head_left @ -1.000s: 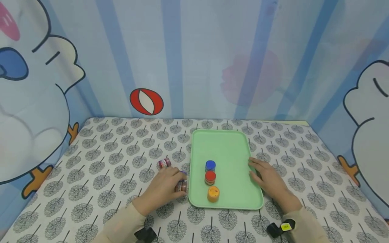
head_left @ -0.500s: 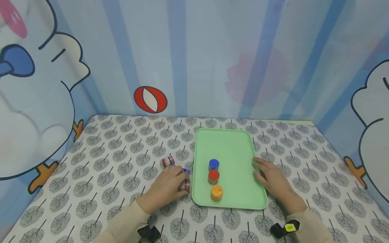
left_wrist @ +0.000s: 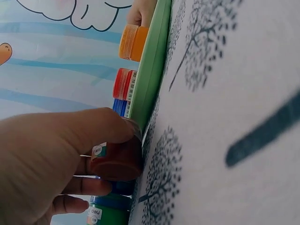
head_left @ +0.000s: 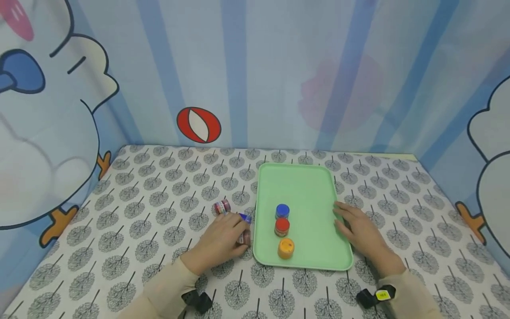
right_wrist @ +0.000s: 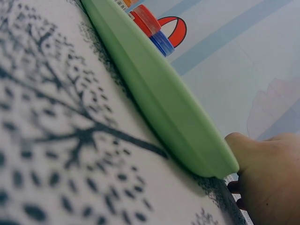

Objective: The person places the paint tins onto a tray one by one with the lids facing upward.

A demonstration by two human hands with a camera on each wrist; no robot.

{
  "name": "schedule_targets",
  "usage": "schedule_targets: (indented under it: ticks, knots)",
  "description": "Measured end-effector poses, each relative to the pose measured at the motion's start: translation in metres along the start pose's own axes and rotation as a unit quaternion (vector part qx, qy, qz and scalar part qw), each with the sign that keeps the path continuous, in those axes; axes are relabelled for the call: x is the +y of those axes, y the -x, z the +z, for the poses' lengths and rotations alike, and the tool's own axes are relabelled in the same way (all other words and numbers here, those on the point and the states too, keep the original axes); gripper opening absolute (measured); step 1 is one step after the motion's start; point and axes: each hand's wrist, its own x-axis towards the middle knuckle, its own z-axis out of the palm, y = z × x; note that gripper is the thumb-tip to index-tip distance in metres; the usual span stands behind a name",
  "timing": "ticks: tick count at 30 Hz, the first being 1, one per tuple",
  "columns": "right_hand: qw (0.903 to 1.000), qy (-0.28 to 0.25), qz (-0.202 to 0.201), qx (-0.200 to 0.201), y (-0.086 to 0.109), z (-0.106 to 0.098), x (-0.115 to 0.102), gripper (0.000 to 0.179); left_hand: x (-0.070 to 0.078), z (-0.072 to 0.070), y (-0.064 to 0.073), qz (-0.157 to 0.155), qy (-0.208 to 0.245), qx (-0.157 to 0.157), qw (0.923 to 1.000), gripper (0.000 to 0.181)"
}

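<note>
My left hand [head_left: 223,237] is just left of the green tray [head_left: 318,239]. Its thumb and fingers hold a brownish-red paint jar [left_wrist: 117,159] that lies on its side, partly covered by the hand. Beyond the fingertips a blue lid [head_left: 245,217] shows, and a red-filled jar [head_left: 222,206] lies past the knuckles. A green jar [left_wrist: 110,213] appears below the fingers in the left wrist view. With fingers extended and holding nothing, my right hand [head_left: 360,232] touches the right rim of the tray. On the tray stand blue-lidded [head_left: 282,211], red-lidded [head_left: 282,227] and orange [head_left: 286,248] jars.
A tree-patterned cloth [head_left: 151,230] covers the table. Behind it hangs a blue cartoon backdrop [head_left: 271,79], which also wraps both sides. Black wrist cameras [head_left: 197,301] sit at the sleeves.
The head view has shifted slightly. My left hand stays round the paint jar, and more of the blue lid beyond its fingers now shows. My right hand keeps its place at the tray rim.
</note>
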Motion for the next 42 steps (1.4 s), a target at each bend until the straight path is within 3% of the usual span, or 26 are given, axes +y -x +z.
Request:
schedule_targets:
  ticks: [14, 21, 33, 42]
  knots:
    - [1.0, -0.007, -0.001, 0.002, 0.0, 0.001, 0.001, 0.039, -0.001, 0.003, -0.001, 0.013, 0.005, 0.071, 0.9974, 0.023]
    - [1.0, -0.008, 0.001, 0.001, 0.001, 0.001, 0.001, 0.039, 0.001, 0.002, -0.003, -0.002, 0.008, 0.062, 0.998, 0.029]
    - [0.9999, -0.007, -0.005, 0.006, -0.001, 0.0, 0.0, 0.038, 0.008, -0.003, -0.004, -0.039, 0.082, 0.047, 0.9947, 0.032]
    - [0.9999, -0.005, -0.007, 0.009, 0.0, 0.002, 0.001, 0.037, 0.017, -0.006, -0.008, -0.062, 0.144, 0.03, 0.9871, 0.034]
